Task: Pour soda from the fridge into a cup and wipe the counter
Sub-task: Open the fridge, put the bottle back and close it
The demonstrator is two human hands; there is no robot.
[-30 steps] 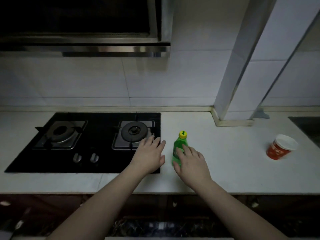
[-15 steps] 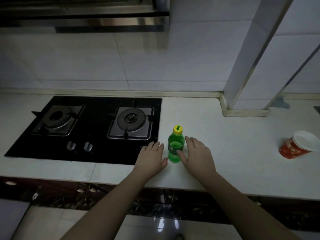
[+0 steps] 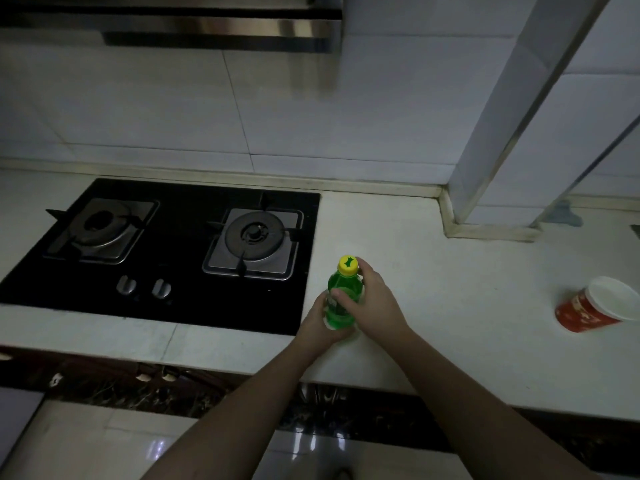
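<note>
Step in hand: we judge that we are about to open the green soda bottle (image 3: 343, 296); its yellow cap (image 3: 348, 265) is on.
Bottle's place: it stands upright on the white counter (image 3: 450, 306), just beside the right edge of the black gas hob (image 3: 180, 251), near the counter's front edge.
Left hand (image 3: 320, 323): wrapped around the bottle's lower body from the left, gripping it.
Right hand (image 3: 372, 303): curled around the bottle's upper body, thumb across the front and fingertips reaching up beside the cap.
Doing it well: we would hold the base firm with the left hand, move the right hand fully onto the cap, and turn slowly so any fizz eases out rather than spraying. Keeping the bottle upright and low over the counter should limit spills.
Cup: the red paper cup (image 3: 595, 308) sits well apart to the right, white inside showing; it looks tilted in this wide view, though we cannot tell if it truly leans. We would bring the bottle to it before pouring.
In the way: nothing lies between bottle and cup. The hob's burners and knobs (image 3: 143, 287) are close on the left, so we would pour away from them.
Wiping: no cloth is in view.
</note>
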